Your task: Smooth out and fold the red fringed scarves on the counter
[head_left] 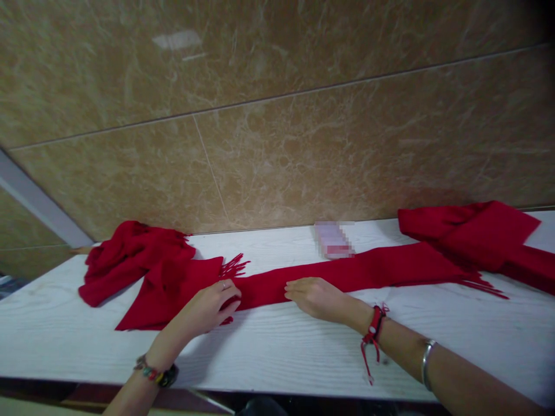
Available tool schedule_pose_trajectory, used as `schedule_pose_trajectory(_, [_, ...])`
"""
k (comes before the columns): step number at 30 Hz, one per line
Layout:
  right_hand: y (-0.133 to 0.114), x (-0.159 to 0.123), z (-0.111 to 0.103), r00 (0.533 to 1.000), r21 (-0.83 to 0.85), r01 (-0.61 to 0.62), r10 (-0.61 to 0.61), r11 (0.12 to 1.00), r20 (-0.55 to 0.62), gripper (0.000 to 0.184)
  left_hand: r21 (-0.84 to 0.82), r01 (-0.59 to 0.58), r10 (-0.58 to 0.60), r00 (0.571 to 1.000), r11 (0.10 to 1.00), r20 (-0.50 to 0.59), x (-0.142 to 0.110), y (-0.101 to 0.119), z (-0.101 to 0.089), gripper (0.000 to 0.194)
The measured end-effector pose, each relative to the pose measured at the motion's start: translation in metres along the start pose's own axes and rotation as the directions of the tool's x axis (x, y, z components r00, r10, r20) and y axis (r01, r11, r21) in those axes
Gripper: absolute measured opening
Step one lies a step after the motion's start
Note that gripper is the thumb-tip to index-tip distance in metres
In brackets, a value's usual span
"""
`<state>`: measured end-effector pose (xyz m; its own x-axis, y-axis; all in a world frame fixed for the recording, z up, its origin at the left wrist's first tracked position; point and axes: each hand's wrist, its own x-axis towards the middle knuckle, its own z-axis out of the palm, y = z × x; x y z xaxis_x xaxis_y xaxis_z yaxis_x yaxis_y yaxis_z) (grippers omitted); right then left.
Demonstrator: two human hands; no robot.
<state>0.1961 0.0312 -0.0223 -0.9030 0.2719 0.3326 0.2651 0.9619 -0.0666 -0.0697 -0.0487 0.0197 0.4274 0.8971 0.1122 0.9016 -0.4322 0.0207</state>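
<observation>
A long red scarf (373, 268) lies stretched across the white wood-grain table (277, 352), its fringe showing near the middle and at the right. My left hand (212, 305), with a ring on one finger, pinches the scarf's near edge with curled fingers. My right hand (314, 296) lies on the scarf's near edge a little to the right, fingers together and pressing the cloth down. A beaded bracelet circles my left wrist; a red cord and a metal bangle are on my right arm.
A crumpled red scarf pile (130, 260) sits at the table's left. Another heap of red scarves (472, 231) lies at the right rear. A small blurred pinkish object (333, 240) rests by the brown marble wall (277, 115).
</observation>
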Motion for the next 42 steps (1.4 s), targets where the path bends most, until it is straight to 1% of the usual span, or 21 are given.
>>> schedule_pose_trajectory(3, [-0.003, -0.001, -0.002, 0.997, 0.050, -0.071, 0.069, 0.996, 0.032, 0.035, -0.023, -0.041, 0.037, 0.990, 0.999, -0.133, 0.024, 0.017, 0.009, 0.025])
schedule_pose_trajectory(4, [-0.004, -0.002, -0.003, 0.994, 0.060, -0.093, 0.089, 0.994, 0.063, 0.038, -0.020, -0.064, 0.060, 0.988, 0.998, -0.142, 0.031, 0.022, 0.014, 0.027])
schedule_pose_trajectory(6, [-0.005, -0.005, -0.005, 0.985, 0.076, -0.124, 0.114, 0.989, 0.133, 0.044, -0.015, -0.095, 0.092, 0.988, 0.995, -0.120, 0.043, 0.028, 0.024, 0.031])
schedule_pose_trajectory(8, [-0.004, -0.007, -0.007, 0.975, 0.090, -0.150, 0.132, 0.985, 0.181, 0.046, -0.028, -0.071, 0.068, 0.993, 0.997, -0.092, 0.048, 0.024, 0.031, 0.032])
schedule_pose_trajectory(11, [-0.003, -0.010, -0.008, 0.969, 0.113, -0.160, 0.134, 0.981, 0.209, 0.047, -0.050, 0.055, -0.058, 0.997, 0.997, -0.056, 0.048, 0.006, 0.032, 0.032])
schedule_pose_trajectory(14, [-0.003, -0.009, -0.008, 0.969, 0.124, -0.159, 0.131, 0.979, 0.212, 0.047, 0.033, 0.175, -0.174, 0.984, 0.984, -0.027, 0.046, -0.005, 0.025, 0.029])
schedule_pose_trajectory(16, [-0.003, -0.008, -0.007, 0.967, 0.123, -0.164, 0.135, 0.979, 0.215, 0.047, 0.090, 0.197, -0.193, 0.980, 0.976, -0.056, 0.048, -0.001, 0.024, 0.032])
schedule_pose_trajectory(18, [-0.004, -0.008, -0.007, 0.966, 0.123, -0.170, 0.140, 0.978, 0.217, 0.047, 0.091, 0.176, -0.169, 0.983, 0.980, -0.076, 0.051, 0.012, 0.030, 0.036])
schedule_pose_trajectory(21, [-0.005, -0.010, -0.007, 0.965, 0.105, -0.211, 0.190, 0.972, 0.183, 0.049, 0.044, 0.164, -0.163, 0.986, 0.986, -0.028, 0.050, 0.030, 0.047, 0.044])
schedule_pose_trajectory(24, [-0.005, -0.016, -0.010, 0.940, 0.062, -0.313, 0.300, 0.948, 0.164, 0.056, 0.032, 0.212, -0.212, 0.977, 0.977, -0.013, 0.043, 0.033, 0.062, 0.046])
schedule_pose_trajectory(26, [-0.004, -0.019, -0.014, 0.916, 0.047, -0.367, 0.352, 0.929, 0.195, 0.059, 0.035, 0.238, -0.237, 0.971, 0.971, -0.031, 0.040, 0.029, 0.066, 0.048])
schedule_pose_trajectory(28, [-0.005, -0.019, -0.019, 0.901, 0.038, -0.398, 0.383, 0.917, 0.203, 0.058, 0.034, 0.241, -0.240, 0.970, 0.970, -0.042, 0.041, 0.026, 0.067, 0.050])
schedule_pose_trajectory(30, [-0.006, -0.017, -0.022, 0.901, 0.023, -0.414, 0.405, 0.910, 0.155, 0.056, 0.022, 0.218, -0.218, 0.976, 0.976, -0.031, 0.048, 0.028, 0.065, 0.052])
schedule_pose_trajectory(32, [-0.007, -0.013, -0.022, 0.904, 0.021, -0.419, 0.415, 0.908, 0.099, 0.054, -0.010, 0.202, -0.202, 0.979, 0.979, 0.019, 0.059, 0.035, 0.060, 0.052])
schedule_pose_trajectory(33, [-0.007, -0.012, -0.021, 0.906, 0.030, -0.416, 0.412, 0.909, 0.098, 0.054, -0.026, 0.205, -0.204, 0.978, 0.978, 0.054, 0.065, 0.041, 0.057, 0.053])
schedule_pose_trajectory(35, [-0.007, -0.010, -0.017, 0.905, 0.049, -0.413, 0.403, 0.910, 0.138, 0.056, -0.040, 0.228, -0.222, 0.968, 0.973, 0.121, 0.075, 0.052, 0.052, 0.057])
schedule_pose_trajectory(37, [-0.006, -0.012, -0.013, 0.898, 0.053, -0.414, 0.398, 0.909, 0.190, 0.059, -0.028, 0.241, -0.234, 0.958, 0.970, 0.166, 0.080, 0.060, 0.048, 0.062])
schedule_pose_trajectory(40, [-0.003, -0.021, -0.015, 0.881, 0.021, -0.434, 0.420, 0.901, 0.220, 0.062, -0.007, 0.267, -0.261, 0.948, 0.964, 0.183, 0.079, 0.061, 0.046, 0.072])
schedule_pose_trajectory(42, [0.002, -0.031, -0.020, 0.860, -0.022, -0.462, 0.454, 0.886, 0.233, 0.063, -0.002, 0.288, -0.283, 0.942, 0.958, 0.181, 0.076, 0.058, 0.046, 0.079])
